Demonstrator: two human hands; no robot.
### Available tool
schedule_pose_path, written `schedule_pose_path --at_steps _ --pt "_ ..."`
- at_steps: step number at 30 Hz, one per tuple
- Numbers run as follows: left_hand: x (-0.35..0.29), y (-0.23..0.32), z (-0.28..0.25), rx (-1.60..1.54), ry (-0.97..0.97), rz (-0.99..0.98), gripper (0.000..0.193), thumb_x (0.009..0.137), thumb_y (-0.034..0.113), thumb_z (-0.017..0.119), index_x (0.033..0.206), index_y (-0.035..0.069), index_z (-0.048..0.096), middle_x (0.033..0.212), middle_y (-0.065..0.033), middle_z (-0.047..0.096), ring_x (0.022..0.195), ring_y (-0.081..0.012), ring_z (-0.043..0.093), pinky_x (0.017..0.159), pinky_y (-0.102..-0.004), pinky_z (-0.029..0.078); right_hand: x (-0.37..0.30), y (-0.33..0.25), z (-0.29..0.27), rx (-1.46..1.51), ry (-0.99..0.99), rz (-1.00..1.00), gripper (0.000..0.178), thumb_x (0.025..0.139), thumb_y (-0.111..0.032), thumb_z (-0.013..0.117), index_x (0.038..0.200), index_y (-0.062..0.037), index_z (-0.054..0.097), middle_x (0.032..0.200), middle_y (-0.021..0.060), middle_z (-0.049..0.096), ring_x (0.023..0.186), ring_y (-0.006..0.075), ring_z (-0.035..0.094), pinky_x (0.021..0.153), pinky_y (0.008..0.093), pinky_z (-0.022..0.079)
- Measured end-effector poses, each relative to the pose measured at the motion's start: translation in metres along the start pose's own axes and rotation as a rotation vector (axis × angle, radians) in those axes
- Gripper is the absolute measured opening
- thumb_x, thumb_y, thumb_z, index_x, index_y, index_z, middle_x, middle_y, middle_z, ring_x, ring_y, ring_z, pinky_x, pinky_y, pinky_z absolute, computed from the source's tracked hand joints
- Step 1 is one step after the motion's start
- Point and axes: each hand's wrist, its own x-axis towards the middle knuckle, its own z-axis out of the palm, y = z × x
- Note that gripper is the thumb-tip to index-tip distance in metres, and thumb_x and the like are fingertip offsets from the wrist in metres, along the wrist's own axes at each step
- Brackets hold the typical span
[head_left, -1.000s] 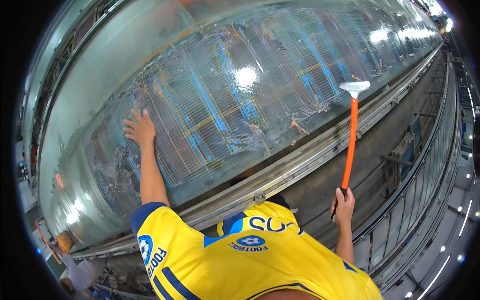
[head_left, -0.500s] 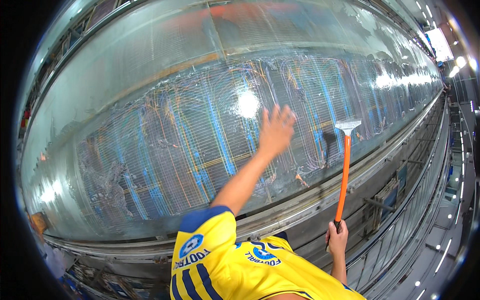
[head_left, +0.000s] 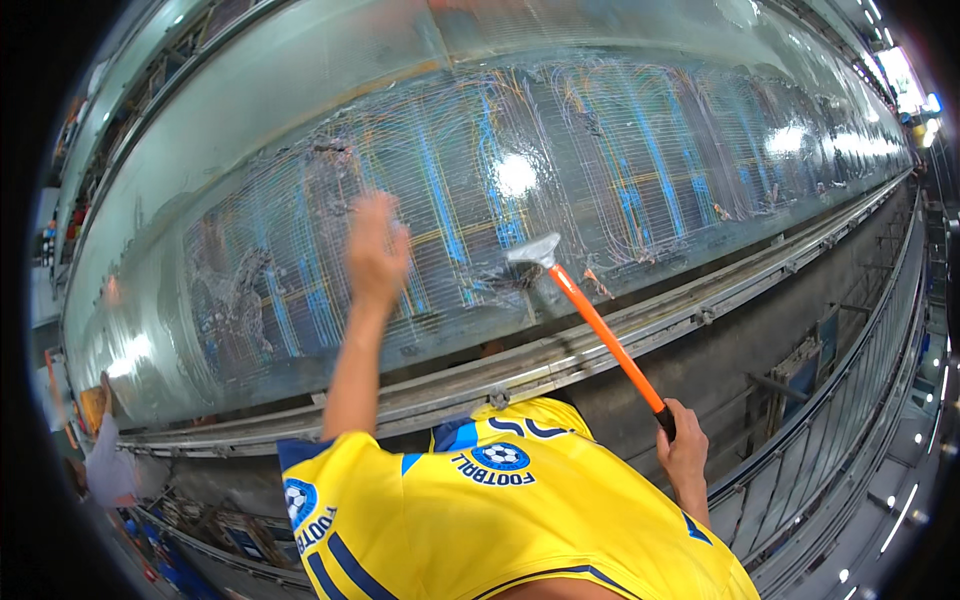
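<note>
- Head view, surface: a wet, glossy translucent panel (head_left: 290,95) bears a fine grid crossed by blue and orange streaks; a metal rail (head_left: 740,292) borders its near edge.
- Left hand (head_left: 376,255): blurred, empty, fingers extended over the panel; contact cannot be told.
- Right hand (head_left: 685,447): fingers closed around the black grip of an orange-handled scraper (head_left: 605,338), its pale head over the panel's near side.
- Room: barred railing (head_left: 835,385) at right; a pale-clothed person (head_left: 110,465) at lower left.
</note>
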Motion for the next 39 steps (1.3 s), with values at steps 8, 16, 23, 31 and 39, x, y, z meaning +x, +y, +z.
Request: schedule_pose_path --at_steps 8,16,23,31,39 --pt "-0.148 0.2 0.081 -0.493 -0.463 0.753 0.031 0.077 0.022 0.076 0.105 0.012 0.07 0.093 -0.0064 0.066 0.098 -0.0273 0.064 0.088 -0.0414 0.049 -0.045 0.034 0.005 -0.139 -0.079 -0.129 0.057 0.081 -0.007 0.075 0.135 -0.0162 0.059 0.091 0.0143 0.061 0.085 0.0366 0.064 0.073 0.0493 0.052" --pt "-0.168 0.177 0.124 -0.248 -0.527 0.614 0.05 0.09 0.049 0.069 0.058 0.013 0.06 0.059 -0.0066 0.06 0.062 -0.03 0.061 0.062 -0.0414 0.045 -0.066 0.043 -0.038 0.486 -0.53 0.112 0.06 0.09 -0.009 0.067 0.148 -0.0124 0.054 0.086 0.0113 0.071 0.068 0.023 0.07 0.067 0.0321 0.055" --pt "-0.166 0.178 0.139 -0.365 -0.412 0.574 0.048 0.087 0.046 0.071 0.055 0.015 0.054 0.055 -0.006 0.055 0.056 -0.0301 0.057 0.056 -0.0424 0.041 -0.064 0.038 -0.058 0.753 -0.613 0.4 0.062 0.09 -0.007 0.068 0.15 -0.0095 0.054 0.078 0.0005 0.064 0.056 0.0064 0.058 0.054 0.0239 0.047" --pt "-0.158 0.168 0.161 -0.495 -0.258 0.548 0.046 0.08 0.037 0.076 0.053 0.016 0.045 0.051 -0.003 0.047 0.047 -0.025 0.051 0.048 -0.0383 0.037 -0.041 0.033 -0.063 0.637 -0.525 0.46 0.049 0.09 -0.008 0.072 0.138 -0.0003 0.063 0.075 -0.0004 0.063 0.064 0.0026 0.054 0.06 0.0214 0.044" --pt "-0.121 0.148 0.177 -0.51 -0.264 0.573 0.044 0.081 0.031 0.075 0.052 0.016 0.045 0.05 -0.0019 0.048 0.046 -0.0248 0.051 0.047 -0.0393 0.039 -0.018 0.031 -0.028 0.656 -0.414 0.357 0.047 0.092 -0.007 0.071 0.137 0.002 0.063 0.069 -0.004 0.055 0.059 0.0021 0.046 0.055 0.0201 0.036"
